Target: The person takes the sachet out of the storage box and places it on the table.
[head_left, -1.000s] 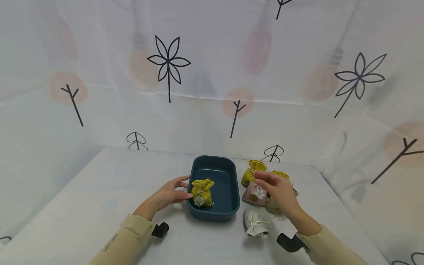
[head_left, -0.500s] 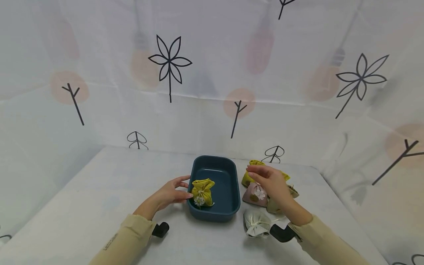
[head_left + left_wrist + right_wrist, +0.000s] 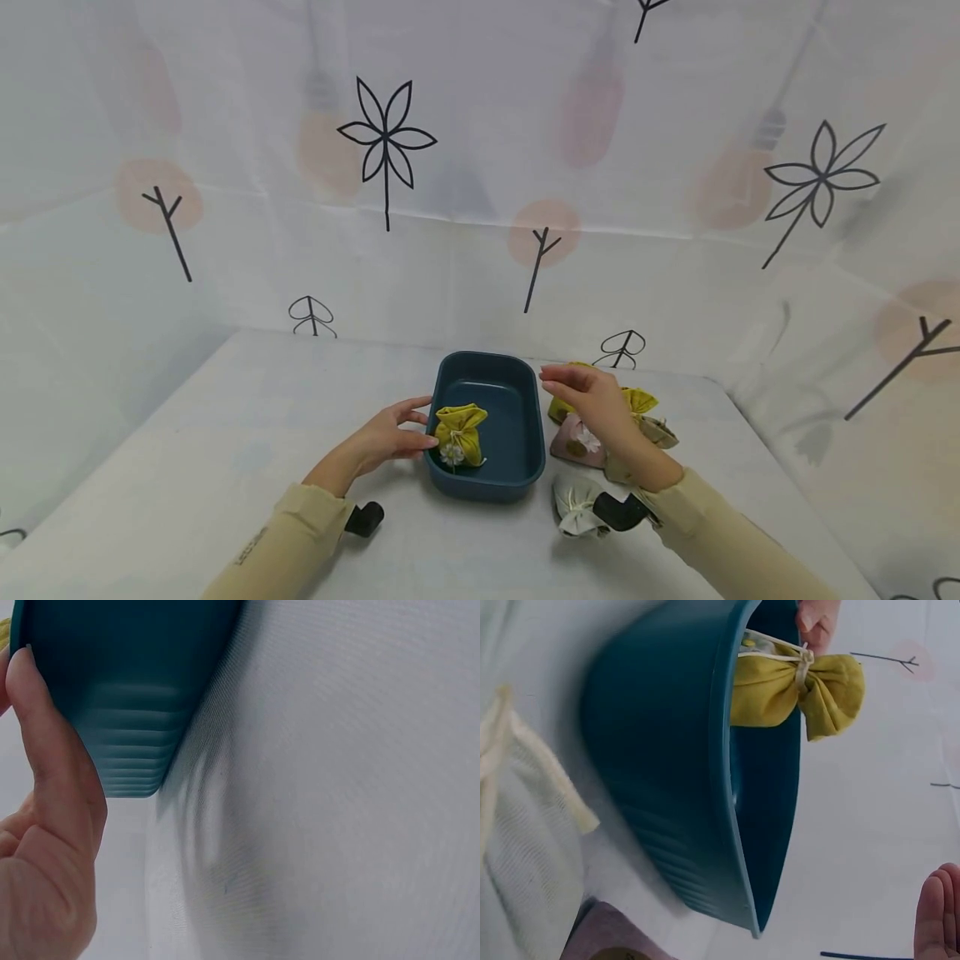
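Left hand (image 3: 390, 435) rests open against near-left rim of tub (image 3: 517, 467), touching yellow pouch (image 3: 459, 433) inside. Right hand (image 3: 592, 400) hovers empty, fingers loose, over pouches on counter (image 3: 225, 433) right of tub. Advice: steady tub, pinch next pouch by tied neck.

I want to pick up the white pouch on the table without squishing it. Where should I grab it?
Pinch the white pouch at its tied neck, where the cord cinches the cloth into a narrow waist. Come from above with your right hand, which is nearest. The pouch lies on the table beside the blue tray, with open space above it.
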Tool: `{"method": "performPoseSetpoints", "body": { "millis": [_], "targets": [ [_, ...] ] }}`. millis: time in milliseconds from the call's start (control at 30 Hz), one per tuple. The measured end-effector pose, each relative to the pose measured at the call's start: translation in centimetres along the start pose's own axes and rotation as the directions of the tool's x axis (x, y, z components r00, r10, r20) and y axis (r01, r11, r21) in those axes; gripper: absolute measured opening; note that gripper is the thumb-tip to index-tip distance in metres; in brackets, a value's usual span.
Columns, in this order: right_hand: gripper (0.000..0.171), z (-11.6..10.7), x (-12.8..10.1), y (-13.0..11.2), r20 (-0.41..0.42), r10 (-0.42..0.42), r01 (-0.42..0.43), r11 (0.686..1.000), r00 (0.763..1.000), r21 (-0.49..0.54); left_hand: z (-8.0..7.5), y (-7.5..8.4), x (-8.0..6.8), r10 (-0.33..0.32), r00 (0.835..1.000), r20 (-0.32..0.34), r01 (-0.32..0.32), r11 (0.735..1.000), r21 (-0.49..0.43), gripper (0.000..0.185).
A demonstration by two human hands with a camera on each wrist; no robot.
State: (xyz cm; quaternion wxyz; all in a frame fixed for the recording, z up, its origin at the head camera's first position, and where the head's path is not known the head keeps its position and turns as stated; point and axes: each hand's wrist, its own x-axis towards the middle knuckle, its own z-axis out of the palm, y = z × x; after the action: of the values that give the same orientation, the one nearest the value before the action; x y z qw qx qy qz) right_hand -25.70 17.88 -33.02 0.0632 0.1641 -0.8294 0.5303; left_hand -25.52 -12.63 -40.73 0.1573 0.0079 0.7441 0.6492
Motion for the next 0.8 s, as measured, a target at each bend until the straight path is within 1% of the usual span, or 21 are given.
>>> {"method": "performPoseSetpoints", "body": {
  "millis": [67, 267, 400, 600, 800],
  "targets": [
    [0.032, 0.3, 0.2, 0.0, 0.005, 0.005, -0.005, 1.000, 1.000, 0.001, 0.0, 0.0, 0.0, 0.004, 1.000, -0.001, -0.004, 1.000, -0.004, 0.077],
    [0.031, 1.3, 0.8, 0.0, 0.049, -0.019, 0.017, 0.999, 0.999, 0.048, 0.1, 0.0, 0.0, 0.009, 1.000, -0.002, -0.009, 1.000, 0.002, 0.076],
    [0.031, 2.0, 1.1, -0.2, 0.072, -0.007, 0.003, 0.999, 0.997, 0.053, 0.0, 0.1, 0.0, 0.009, 1.000, -0.003, -0.009, 1.000, 0.005, 0.076],
    [0.028, 2.9, 1.4, -0.5, 0.084, -0.032, 0.030, 0.999, 0.996, 0.029, 0.1, 0.0, 0.0, 0.012, 1.000, 0.006, -0.012, 1.000, -0.002, 0.077],
    [0.026, 3.8, 1.9, -0.3, 0.111, -0.057, 0.056, 0.998, 0.992, 0.013, 0.0, 0.0, 0.0, 0.011, 1.000, -0.002, -0.011, 1.000, -0.003, 0.075]
  ]
}}
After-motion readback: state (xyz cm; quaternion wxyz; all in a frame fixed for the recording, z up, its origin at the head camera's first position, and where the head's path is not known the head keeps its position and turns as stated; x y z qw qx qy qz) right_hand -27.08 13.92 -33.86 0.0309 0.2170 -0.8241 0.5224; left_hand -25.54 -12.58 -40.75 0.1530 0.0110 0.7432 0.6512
